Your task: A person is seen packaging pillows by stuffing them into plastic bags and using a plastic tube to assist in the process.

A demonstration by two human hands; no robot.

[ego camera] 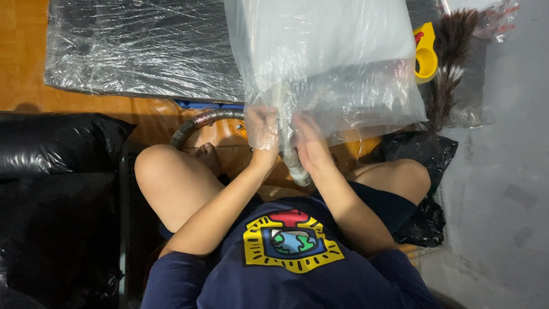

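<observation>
Both hands up close: I see the left hand inside the clear plastic bag, the right hand outside, together gripping a wrapped handle.

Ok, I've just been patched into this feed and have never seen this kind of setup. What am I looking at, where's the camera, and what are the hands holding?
There is no machine here. One camera sits on a person's head and looks straight down, so you see their own lap, bare knees and dark blue shirt. The person sits on an orange floor. The left hand and right hand both grip the lower edge of a large clear plastic bag, with a pale stick-like handle between them that runs up into it. Around them lie a flat dark item wrapped in clear film, a black plastic bag, a yellow tool and a brown feather duster.
</observation>
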